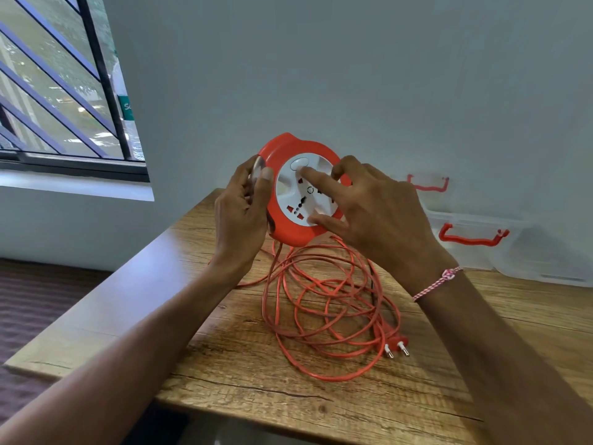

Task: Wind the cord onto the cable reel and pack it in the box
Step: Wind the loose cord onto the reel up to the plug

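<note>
Although no brand or lettering can be read on the round orange plastic cable reel (290,231) with its white socket face, a green label (126,106) far to its left, behind the dark bars of the window (57,85), shows an "S" and a second letter too cut off to make out. The reel is tilted and held above the brown wood-grain table (288,396). The left hand (239,213) grips its left edge, thumb on the front rim and fingers curled behind, out of sight. The right hand (382,216), with a pink-and-white braided bracelet (438,282) at the wrist, grips the reel's face: index finger straight, its tip at the oval white button (299,163), thumb on the lower white part, other fingers bent over the right rim and covering some sockets. Below the reel, the thin orange cord (324,303) lies unwound in loose tangled loops on the table, ending in a two-pin orange plug (396,345). Right of the reel, against the wall, stands a clear plastic box (475,255) with red handles, its outline hard to trace.
</note>
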`<action>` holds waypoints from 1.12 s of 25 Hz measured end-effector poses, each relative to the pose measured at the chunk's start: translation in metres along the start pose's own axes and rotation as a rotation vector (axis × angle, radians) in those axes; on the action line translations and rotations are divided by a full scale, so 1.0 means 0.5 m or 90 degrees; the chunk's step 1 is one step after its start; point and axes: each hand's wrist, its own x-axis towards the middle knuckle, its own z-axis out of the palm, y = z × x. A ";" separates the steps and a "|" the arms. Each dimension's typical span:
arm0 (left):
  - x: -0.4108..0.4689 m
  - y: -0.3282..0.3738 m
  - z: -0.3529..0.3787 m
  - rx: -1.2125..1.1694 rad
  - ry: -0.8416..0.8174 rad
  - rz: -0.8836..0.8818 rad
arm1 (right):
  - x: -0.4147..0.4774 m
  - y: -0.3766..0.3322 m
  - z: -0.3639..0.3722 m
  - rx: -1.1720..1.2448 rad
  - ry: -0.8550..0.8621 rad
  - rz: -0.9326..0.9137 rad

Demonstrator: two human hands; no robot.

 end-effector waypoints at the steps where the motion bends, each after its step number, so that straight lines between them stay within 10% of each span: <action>1: 0.002 -0.001 -0.001 -0.007 -0.009 -0.002 | 0.000 0.000 -0.003 -0.009 0.001 0.014; 21: 0.007 0.011 -0.008 -0.068 -0.086 0.005 | -0.003 -0.003 0.000 -0.144 0.015 -0.097; 28: -0.004 0.010 -0.002 -0.056 -0.075 0.028 | -0.002 -0.009 0.008 0.045 0.055 0.016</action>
